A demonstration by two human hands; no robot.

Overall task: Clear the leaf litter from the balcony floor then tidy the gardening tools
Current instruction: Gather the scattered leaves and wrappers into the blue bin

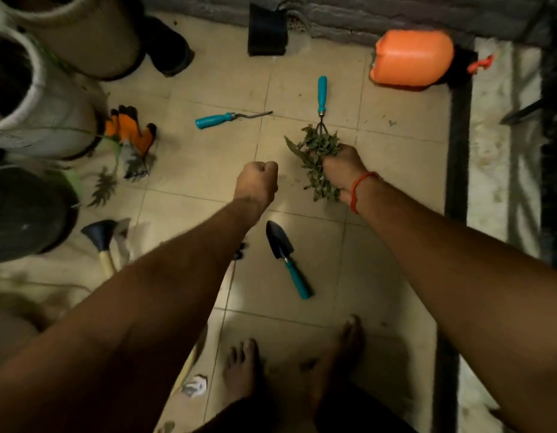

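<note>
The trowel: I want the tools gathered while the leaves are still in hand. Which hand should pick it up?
Probably the left hand. It is curled in a fist and holds nothing, while the right hand grips the bunch of leaves. The trowel lies on the floor between the forearms, nearer the left one.

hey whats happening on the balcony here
A person is clearing leaf litter. Their right hand grips a bunch of green leaves, while the left hand is a fist holding nothing visible. Three teal-handled tools lie on the tiled floor: a trowel, a hand rake and a weeder. Orange gloves lie by the pots, not yet tidied.
</note>
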